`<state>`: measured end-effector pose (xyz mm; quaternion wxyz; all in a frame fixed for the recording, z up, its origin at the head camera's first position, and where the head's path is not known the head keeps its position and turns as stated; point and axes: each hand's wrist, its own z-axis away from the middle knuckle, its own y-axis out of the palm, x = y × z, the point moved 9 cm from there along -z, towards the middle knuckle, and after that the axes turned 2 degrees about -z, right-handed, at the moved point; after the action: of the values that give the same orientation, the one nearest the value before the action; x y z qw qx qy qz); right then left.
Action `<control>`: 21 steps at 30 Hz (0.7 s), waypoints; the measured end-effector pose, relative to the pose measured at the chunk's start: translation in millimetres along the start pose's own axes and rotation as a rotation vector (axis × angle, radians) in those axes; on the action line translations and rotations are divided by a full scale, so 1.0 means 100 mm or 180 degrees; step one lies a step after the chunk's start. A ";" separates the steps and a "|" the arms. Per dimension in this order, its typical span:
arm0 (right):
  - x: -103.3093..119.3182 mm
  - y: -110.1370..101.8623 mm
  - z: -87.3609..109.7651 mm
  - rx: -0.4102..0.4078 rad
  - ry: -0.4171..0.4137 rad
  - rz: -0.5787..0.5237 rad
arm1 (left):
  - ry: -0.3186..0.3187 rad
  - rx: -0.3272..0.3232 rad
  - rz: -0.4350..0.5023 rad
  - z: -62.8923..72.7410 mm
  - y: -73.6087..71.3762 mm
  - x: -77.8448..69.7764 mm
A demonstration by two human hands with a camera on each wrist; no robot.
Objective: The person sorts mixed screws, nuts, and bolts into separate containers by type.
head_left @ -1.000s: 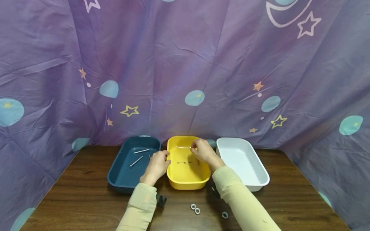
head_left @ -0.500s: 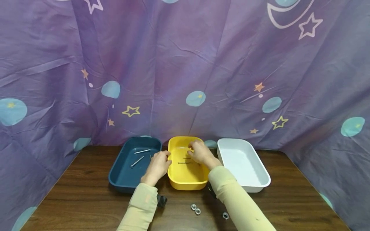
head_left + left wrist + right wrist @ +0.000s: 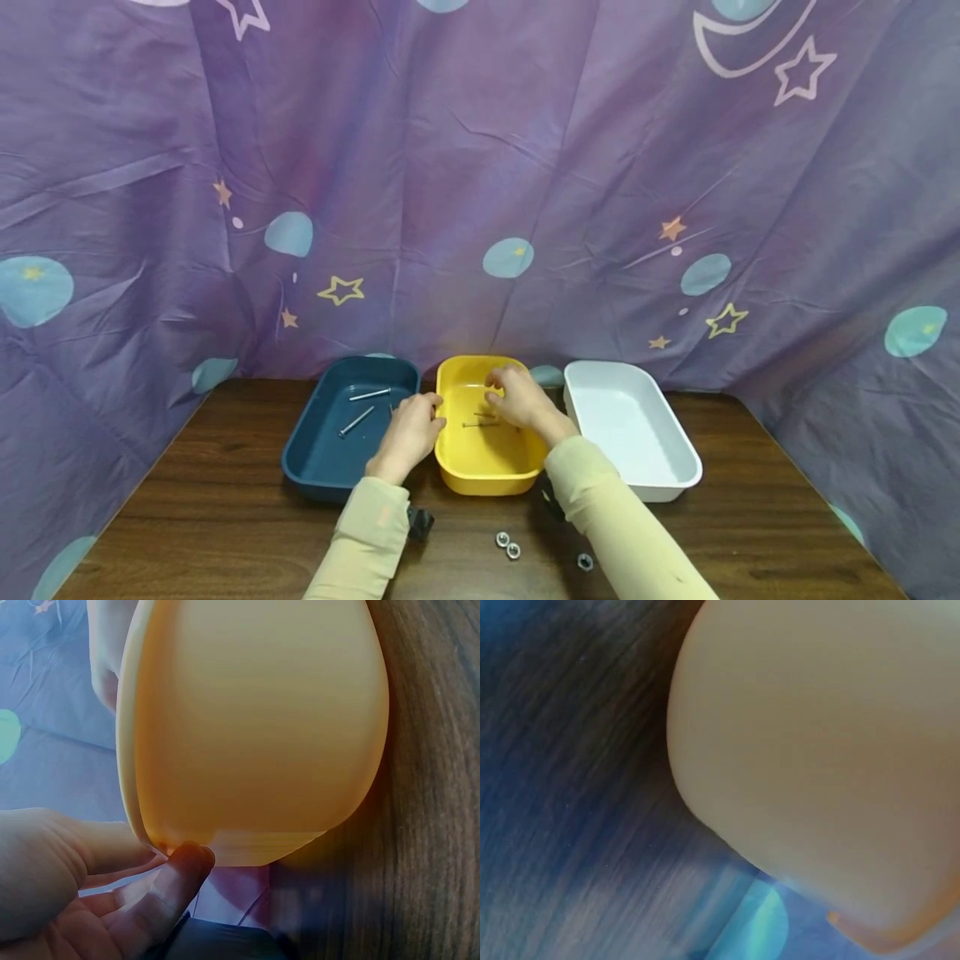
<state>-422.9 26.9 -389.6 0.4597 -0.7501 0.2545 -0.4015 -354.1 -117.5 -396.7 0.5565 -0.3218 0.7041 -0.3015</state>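
My left hand (image 3: 407, 432) pinches the left rim of a yellow tray (image 3: 487, 482). In the left wrist view, the thumb and fingers (image 3: 174, 889) meet at the tray's edge. Over the right side of that tray is my right hand (image 3: 525, 407), its thumb and forefinger bent and parted, with nothing visible between them. Thin screws (image 3: 480, 425) lie on the tray floor just below its fingertips. The right wrist view holds mostly the tray's outer wall (image 3: 802, 750); the right fingers are hidden there.
A dark blue tray (image 3: 300, 467) with several long bolts (image 3: 356, 422) stands on the left, partly behind the left hand. To the right is a white tray (image 3: 675, 475). Hex nuts (image 3: 513, 551) lie on the wooden table in front. A purple curtain (image 3: 450, 167) hangs behind.
My right hand has shifted slightly left and down over the yellow tray. Another thin screw now shows on the tray floor beneath its fingers. The left hand keeps its hold on the rim.
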 end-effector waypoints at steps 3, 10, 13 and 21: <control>0.01 -0.01 0.01 0.0003 -0.0025 -0.0059 | 0.0001 0.0004 0.0003 0.00 0.01 0.01; 0.00 -0.13 0.03 -0.0078 -0.0008 -0.0117 | -0.0049 0.0021 0.0037 0.00 0.01 0.01; -0.03 -0.19 0.04 -0.0100 -0.0001 -0.0141 | -0.0056 0.0038 0.0030 0.00 0.01 0.00; -0.16 -0.39 0.11 -0.0228 0.0007 -0.0149 | -0.0100 0.0048 0.0017 0.00 0.01 0.01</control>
<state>-421.5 61.6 -363.4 0.4228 -0.7714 0.2515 -0.4036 -354.1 -117.5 -398.2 0.5707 -0.3205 0.6938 -0.3003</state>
